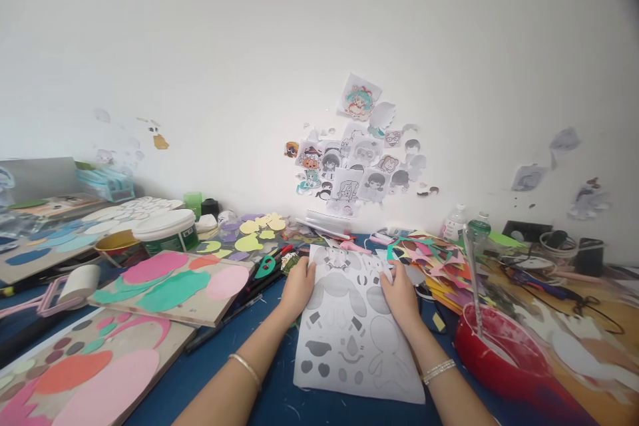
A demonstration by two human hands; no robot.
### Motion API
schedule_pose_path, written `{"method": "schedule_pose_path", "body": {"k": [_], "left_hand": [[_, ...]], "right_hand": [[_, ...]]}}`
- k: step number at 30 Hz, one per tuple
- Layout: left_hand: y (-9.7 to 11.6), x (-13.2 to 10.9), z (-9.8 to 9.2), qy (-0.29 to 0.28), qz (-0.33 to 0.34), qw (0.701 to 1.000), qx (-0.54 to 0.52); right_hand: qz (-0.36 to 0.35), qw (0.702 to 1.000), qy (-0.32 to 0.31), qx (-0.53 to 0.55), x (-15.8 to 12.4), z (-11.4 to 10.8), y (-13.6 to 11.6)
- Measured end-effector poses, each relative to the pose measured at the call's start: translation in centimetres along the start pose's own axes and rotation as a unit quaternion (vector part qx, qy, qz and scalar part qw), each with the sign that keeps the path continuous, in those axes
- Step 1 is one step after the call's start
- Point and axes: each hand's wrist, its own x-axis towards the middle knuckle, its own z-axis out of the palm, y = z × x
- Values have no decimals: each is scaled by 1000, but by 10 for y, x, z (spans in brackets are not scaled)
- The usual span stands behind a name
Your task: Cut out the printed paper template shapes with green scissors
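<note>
Printed sheet [349, 346] of grey cut-out shapes lies flat on blue table [279, 399], centre front, far edge toward wall. Left hand [298, 287] on its far left corner, right hand [400, 294] on its far right corner, fingers curled onto the paper; pinching or only pressing: cannot tell. Red bowl [504, 363] just right of sheet, coloured paper stack [442, 263] beyond it, board [174, 289] with pink and green shapes to left.

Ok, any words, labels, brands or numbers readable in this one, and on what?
None can be read.
White-lidded tub: green label too blurred.
Bottles: labels too small.
Printed sheet under the left hand and right hand: grey shapes only, no words.
Wall pictures: drawings, no legible text.
</note>
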Motion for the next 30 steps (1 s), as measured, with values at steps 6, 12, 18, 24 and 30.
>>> {"method": "schedule_pose_path", "body": {"k": [6,12,18,24,30], "left_hand": [[-2,2,1,-5,5,1000,4],[-3,2,2,-9,7,1000,8],[-5,3,2,-11,-6,1000,-6],[-9,9,1,-15,-37,999,-30],[-10,10,0,-23,-45,998,-44]], "right_hand": [[18,999,-27,-29,0,-1,-3],[16,996,-64,-62,1,3,-1],[3,995,-68,-72,1,3,0],[4,993,-81,-81,0,1,-2],[14,993,-86,-86,0,1,-2]]}}
